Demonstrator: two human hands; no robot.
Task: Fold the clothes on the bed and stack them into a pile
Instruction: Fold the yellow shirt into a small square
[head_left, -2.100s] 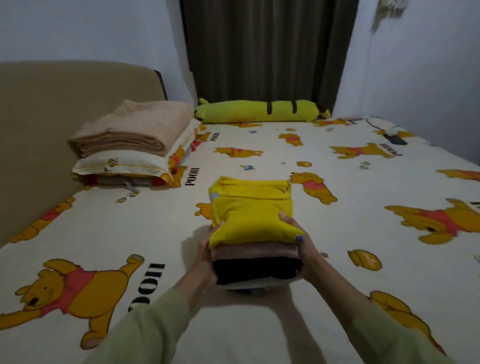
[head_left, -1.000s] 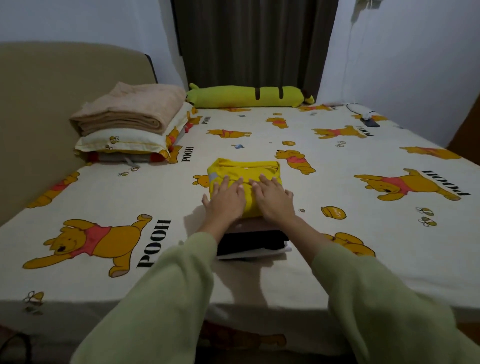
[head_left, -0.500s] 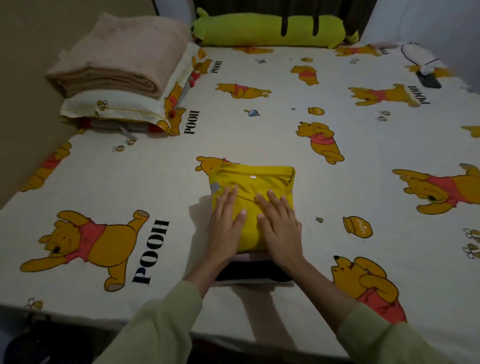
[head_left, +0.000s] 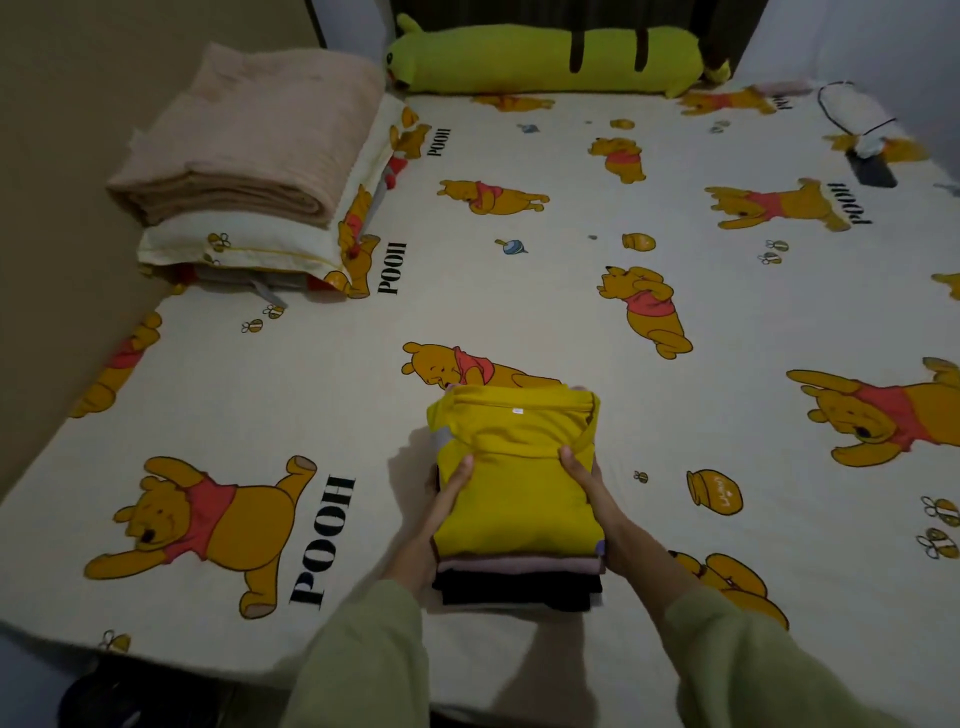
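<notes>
A pile of folded clothes (head_left: 519, 561) sits near the front edge of the bed (head_left: 322, 395). A yellow garment (head_left: 517, 467) lies on top, with a pink layer and a black layer under it. My left hand (head_left: 441, 504) grips the pile's left side, thumb on the yellow top and fingers hidden down the side. My right hand (head_left: 597, 499) grips the right side the same way, thumb on top.
A folded beige blanket (head_left: 260, 140) lies on a pillow (head_left: 249, 249) at the back left. A green bolster (head_left: 540, 57) runs along the far edge. A white and dark object (head_left: 862, 135) lies at the far right. The bed's front edge is just below my arms.
Both hands moved off the yellow top, where they lay flat, out to the pile's sides and now clasp it. The view has shifted closer and lower.
</notes>
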